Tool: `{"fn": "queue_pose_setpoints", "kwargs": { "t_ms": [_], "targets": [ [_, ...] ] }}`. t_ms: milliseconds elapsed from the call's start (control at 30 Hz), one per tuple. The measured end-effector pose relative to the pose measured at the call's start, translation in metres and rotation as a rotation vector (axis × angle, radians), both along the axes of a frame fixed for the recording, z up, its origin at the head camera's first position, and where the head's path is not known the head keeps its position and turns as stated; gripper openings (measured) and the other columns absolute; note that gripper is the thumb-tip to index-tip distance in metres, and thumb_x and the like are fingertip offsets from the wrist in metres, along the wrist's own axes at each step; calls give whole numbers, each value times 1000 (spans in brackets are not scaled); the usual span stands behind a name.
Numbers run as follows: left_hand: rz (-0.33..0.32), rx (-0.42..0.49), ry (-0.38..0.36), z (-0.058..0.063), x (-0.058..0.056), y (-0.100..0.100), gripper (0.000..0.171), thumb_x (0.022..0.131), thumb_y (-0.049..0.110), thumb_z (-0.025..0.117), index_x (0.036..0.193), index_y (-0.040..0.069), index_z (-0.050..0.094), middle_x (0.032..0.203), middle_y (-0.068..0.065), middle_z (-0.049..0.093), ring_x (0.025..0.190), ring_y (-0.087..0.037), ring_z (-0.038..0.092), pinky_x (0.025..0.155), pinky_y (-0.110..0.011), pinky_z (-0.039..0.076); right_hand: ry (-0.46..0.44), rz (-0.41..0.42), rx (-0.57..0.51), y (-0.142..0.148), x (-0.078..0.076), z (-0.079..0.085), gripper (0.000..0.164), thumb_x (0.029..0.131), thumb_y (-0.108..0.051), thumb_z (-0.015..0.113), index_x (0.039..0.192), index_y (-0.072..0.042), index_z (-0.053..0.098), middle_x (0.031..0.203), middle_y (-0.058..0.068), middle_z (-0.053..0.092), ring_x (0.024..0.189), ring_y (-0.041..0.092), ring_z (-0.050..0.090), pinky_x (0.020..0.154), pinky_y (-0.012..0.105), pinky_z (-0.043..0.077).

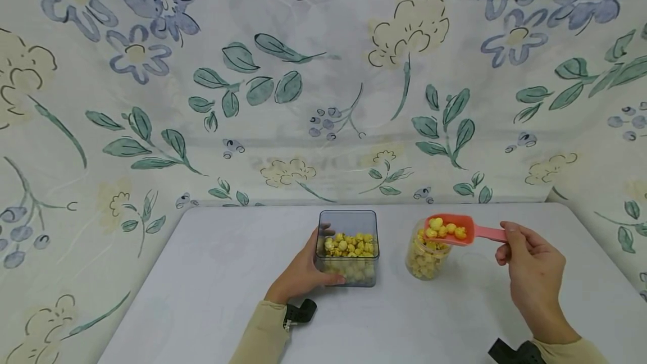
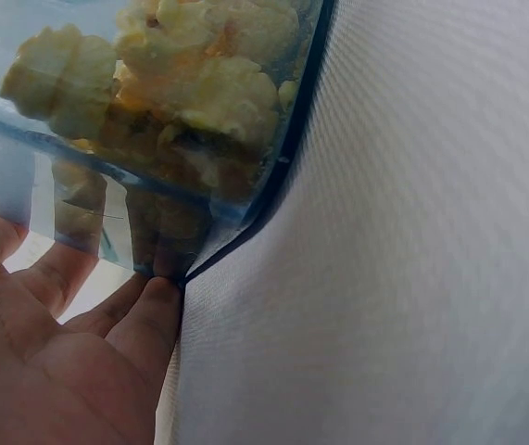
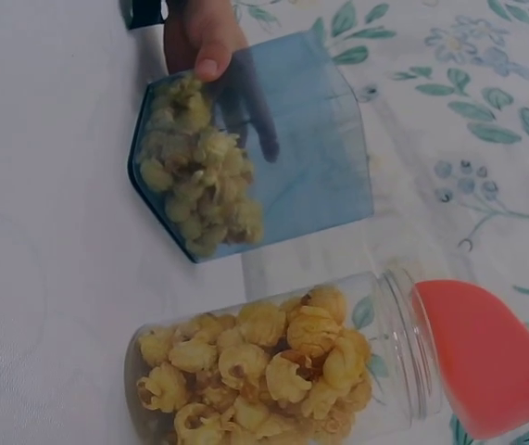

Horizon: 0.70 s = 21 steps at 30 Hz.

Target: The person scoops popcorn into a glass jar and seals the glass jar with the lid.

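Note:
A square clear bluish container point(image 1: 347, 222) stands on the table, partly filled with yellow popcorn point(image 1: 350, 247). My left hand point(image 1: 302, 272) grips it from the left, thumb at the front and fingers around the far side. To its right is a round clear jar point(image 3: 414, 348) holding more popcorn, with its mouth uncovered. My right hand point(image 1: 537, 275) pinches the handle of a red scoop point(image 1: 467, 230) between thumb and fingers. Several popcorn pieces point(image 1: 443, 229) lie in the scoop, which is over the jar's mouth. In the right wrist view the scoop's underside overlaps the jar's rim.
A white table point(image 1: 212, 274) lies under the containers. Behind it hangs a cloth point(image 1: 323, 128) printed with flowers and leaves. Dark camera mounts sit on both wrists, the left mount point(image 1: 301, 312) near the container's front and the right mount point(image 1: 513, 351) at the bottom edge.

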<state>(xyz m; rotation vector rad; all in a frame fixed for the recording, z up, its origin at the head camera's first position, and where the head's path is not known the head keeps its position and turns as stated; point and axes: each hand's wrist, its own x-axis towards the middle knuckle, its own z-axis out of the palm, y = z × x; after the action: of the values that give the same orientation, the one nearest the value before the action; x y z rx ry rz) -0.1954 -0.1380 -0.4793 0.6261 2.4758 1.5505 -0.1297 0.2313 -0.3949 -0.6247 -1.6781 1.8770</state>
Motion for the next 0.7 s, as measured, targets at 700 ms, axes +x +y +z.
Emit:
{"fn": "queue_pose_setpoints", "kwargs": {
  "t_ms": [700],
  "targets": [
    [-9, 18, -21, 18, 8, 4, 108, 63, 26, 86, 147, 22, 18, 143, -5, 35, 132, -21, 32, 106, -51, 24, -178, 9, 297, 4, 0, 5, 41, 91, -34, 57, 115, -2, 64, 65, -3, 61, 47, 11, 52, 49, 14, 47]
  ]
}}
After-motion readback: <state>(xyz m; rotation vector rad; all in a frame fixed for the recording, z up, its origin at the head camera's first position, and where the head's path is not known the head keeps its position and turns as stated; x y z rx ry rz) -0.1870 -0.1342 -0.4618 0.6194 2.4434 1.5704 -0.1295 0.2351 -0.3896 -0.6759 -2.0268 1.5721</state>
